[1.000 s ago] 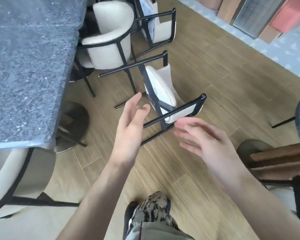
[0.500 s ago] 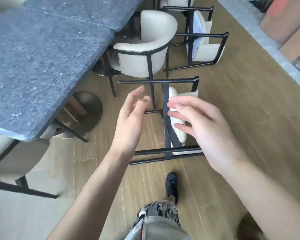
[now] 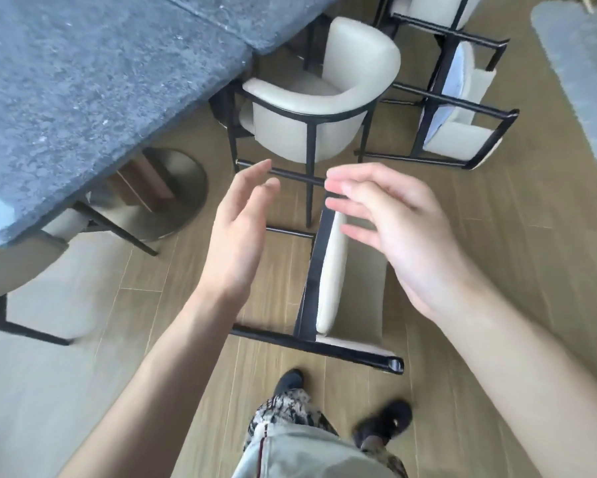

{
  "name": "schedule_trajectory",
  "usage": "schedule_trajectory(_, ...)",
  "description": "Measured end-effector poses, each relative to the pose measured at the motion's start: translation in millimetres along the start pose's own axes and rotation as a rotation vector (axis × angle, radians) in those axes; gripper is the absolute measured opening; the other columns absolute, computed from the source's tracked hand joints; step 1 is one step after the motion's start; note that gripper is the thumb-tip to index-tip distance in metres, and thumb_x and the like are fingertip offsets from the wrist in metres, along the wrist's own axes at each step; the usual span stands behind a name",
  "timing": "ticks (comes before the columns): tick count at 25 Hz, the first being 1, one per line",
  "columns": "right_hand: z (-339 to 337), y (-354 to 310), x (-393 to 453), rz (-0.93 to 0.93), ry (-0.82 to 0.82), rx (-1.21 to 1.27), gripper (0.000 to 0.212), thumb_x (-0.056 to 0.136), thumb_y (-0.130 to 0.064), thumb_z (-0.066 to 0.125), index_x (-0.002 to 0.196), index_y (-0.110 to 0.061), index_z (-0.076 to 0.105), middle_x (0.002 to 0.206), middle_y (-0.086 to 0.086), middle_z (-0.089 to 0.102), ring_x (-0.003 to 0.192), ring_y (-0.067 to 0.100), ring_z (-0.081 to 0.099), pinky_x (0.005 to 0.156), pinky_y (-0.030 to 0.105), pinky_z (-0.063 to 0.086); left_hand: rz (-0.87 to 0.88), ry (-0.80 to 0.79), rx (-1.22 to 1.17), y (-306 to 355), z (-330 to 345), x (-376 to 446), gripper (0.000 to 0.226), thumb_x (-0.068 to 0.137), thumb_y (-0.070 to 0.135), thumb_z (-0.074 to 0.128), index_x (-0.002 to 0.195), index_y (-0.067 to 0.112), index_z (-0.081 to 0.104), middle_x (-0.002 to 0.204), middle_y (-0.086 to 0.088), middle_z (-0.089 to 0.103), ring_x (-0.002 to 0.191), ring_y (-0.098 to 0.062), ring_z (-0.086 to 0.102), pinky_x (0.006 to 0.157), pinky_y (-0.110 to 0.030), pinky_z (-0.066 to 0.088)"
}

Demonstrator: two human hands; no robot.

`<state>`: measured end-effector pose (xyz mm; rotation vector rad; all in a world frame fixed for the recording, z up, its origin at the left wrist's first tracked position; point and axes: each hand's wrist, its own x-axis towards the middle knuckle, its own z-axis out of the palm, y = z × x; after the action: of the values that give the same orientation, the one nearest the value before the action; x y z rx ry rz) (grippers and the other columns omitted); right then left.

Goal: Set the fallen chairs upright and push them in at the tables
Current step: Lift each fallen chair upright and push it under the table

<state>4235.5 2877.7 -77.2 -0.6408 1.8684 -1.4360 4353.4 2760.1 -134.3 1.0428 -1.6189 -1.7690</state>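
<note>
Fallen chair [image 3: 326, 270] below both open hands

Left hand [image 3: 236, 232], right hand [image 3: 399, 232], fingers straight.

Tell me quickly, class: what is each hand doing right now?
Left hand: open, fingers straight, holding nothing.
Right hand: open, fingers relaxed, holding nothing, above the fallen chair.

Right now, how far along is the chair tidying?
Done: one cream chair stands upright, tucked at the grey table. In hand: the left hand and right hand hover open over the nearest fallen chair, gripping nothing yet. Left: that chair and a second fallen chair beyond need righting and pushing in.
</note>
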Motion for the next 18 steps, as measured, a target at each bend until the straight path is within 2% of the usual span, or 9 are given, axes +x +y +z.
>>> schedule_trajectory(3, -27, 11, 30, 0.011, -0.150, 0.022, 0.024, 0.089, -0.033, 0.057, 0.104, -0.030, 0.075, 0.111, -0.014, 0.075, 0.103, 0.001, 0.071, 0.093, 0.034, 0.056, -0.029, 0.152, -0.010, -5, 30, 7, 0.046, 0.087, 0.046, 0.050, 0.130, 0.037, 0.063, 0.132, 0.020, 0.063, 0.127, 0.006, 0.052, 0.117, -0.040, 0.038)
schedule_trajectory(8, -90, 42, 72, 0.033, -0.334, -0.008, 0.020, 0.099, -0.020, 0.057, 0.100, -0.028, 0.076, 0.106, -0.015, 0.076, 0.104, 0.005, 0.071, 0.095, 0.038, 0.056, -0.075, 0.347, -0.042, -18, 109, 12, 0.039, 0.086, 0.045, 0.050, 0.122, 0.042, 0.065, 0.125, 0.026, 0.064, 0.123, 0.006, 0.055, 0.114, -0.039, 0.041)
schedule_trajectory(13, -166, 70, 107, 0.035, -0.664, -0.038, 0.020, 0.087, -0.030, 0.057, 0.092, -0.029, 0.076, 0.102, -0.011, 0.077, 0.104, 0.009, 0.071, 0.091, 0.036, 0.057, -0.078, 0.706, -0.149, -37, 218, -3, 0.037, 0.087, 0.042, 0.050, 0.121, 0.035, 0.065, 0.130, 0.019, 0.064, 0.128, -0.001, 0.055, 0.116, -0.041, 0.039)
schedule_trajectory(18, -219, 99, 82, 0.148, -0.936, -0.115, 0.021, 0.099, -0.016, 0.056, 0.094, -0.024, 0.075, 0.108, 0.000, 0.076, 0.107, 0.012, 0.071, 0.098, 0.040, 0.055, -0.172, 1.040, -0.272, -59, 302, -77, 0.036, 0.084, 0.045, 0.053, 0.116, 0.039, 0.068, 0.122, 0.025, 0.066, 0.124, -0.001, 0.058, 0.115, -0.041, 0.040)
